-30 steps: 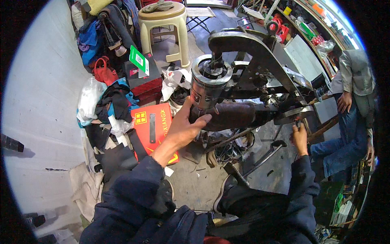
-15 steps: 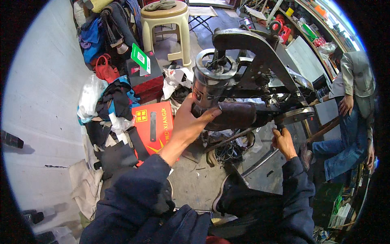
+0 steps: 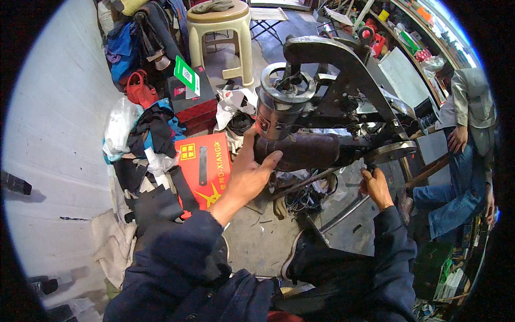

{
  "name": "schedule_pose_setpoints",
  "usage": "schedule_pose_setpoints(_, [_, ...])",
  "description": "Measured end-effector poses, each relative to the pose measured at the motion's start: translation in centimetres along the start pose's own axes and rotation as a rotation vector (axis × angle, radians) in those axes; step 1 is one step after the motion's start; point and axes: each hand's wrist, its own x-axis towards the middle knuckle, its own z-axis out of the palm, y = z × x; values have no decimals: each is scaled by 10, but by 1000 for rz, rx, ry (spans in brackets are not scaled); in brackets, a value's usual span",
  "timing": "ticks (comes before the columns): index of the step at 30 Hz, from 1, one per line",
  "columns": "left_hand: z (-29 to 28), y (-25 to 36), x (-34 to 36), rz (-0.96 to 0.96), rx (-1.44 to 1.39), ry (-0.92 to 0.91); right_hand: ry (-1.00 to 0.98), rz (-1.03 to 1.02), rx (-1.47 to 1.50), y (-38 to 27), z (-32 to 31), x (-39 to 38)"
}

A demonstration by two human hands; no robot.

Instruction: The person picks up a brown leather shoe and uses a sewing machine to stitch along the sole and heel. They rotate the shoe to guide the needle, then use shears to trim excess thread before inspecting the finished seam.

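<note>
A black hand-cranked sewing machine (image 3: 343, 67) of the cobbler's kind stands in front of me, with a metal ring and cylinder at its head. Under that cylinder lies a dark brown leather piece (image 3: 308, 152), rounded like a shoe; whether it is a whole shoe I cannot tell. My left hand (image 3: 247, 177) grips its near left end, thumb towards me and fingers partly hidden behind it. To the right, my right hand (image 3: 377, 188) is closed on the crank handle just below the machine's handwheel (image 3: 391, 153). The handle is mostly covered by my fingers.
An orange-red box (image 3: 206, 166) and dark scraps (image 3: 155, 208) lie left of my left hand. Behind are a cream stool (image 3: 244, 48) and a black-and-red box (image 3: 196, 112). A seated person in jeans (image 3: 450, 198) is at the right. Tangled cords (image 3: 306, 199) lie below the machine.
My left hand has slid slightly down along the leather piece, its thumb now lower and nearer me. The right hand stays at the crank in nearly the same place.
</note>
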Motion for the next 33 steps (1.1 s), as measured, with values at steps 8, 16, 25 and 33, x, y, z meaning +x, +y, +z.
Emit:
schedule_pose_setpoints(8, [1, -7, 1, 4, 28, -4, 1, -184, 89, -22, -1, -15])
schedule_pose_setpoints(16, [0, -4, 5, -165, -140, -85, 405, -414, 87, -17, -100, 7])
schedule_pose_setpoints(25, [0, -1, 6, 13, -57, -45, 454, -359, -206, 75, -82, 67])
schedule_pose_setpoints(33, [-2, -10, 8, -18, -44, -90, -20, -167, 32, -18, -11, -12])
